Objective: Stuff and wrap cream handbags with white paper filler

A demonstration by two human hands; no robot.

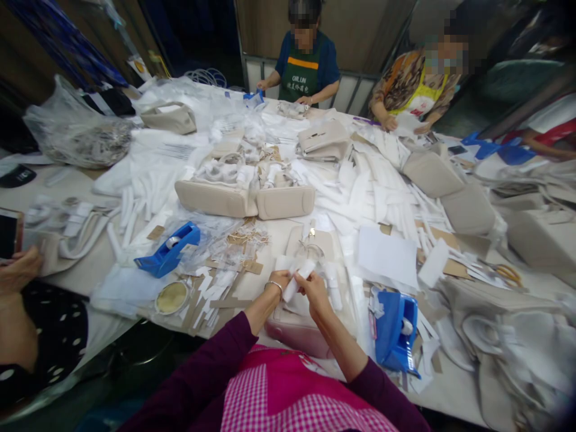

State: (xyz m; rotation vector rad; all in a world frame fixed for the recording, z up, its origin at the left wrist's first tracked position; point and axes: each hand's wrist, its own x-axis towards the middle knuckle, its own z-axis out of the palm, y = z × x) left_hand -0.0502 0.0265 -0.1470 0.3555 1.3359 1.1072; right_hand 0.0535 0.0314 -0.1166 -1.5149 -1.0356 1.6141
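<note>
My left hand (279, 281) and my right hand (314, 288) meet just above the near table edge, both pinched shut on a small folded piece of white paper wrap (297, 277) held between them. Right under them lies a pale pink leather handbag (294, 331). At two o'clock of my hands is a flat white paper sheet (387, 255). At four o'clock stands a blue plastic tape dispenser (396, 330); a second blue tape dispenser (168, 251) sits at ten o'clock, with a round yellowish lid (171, 297) near it.
</note>
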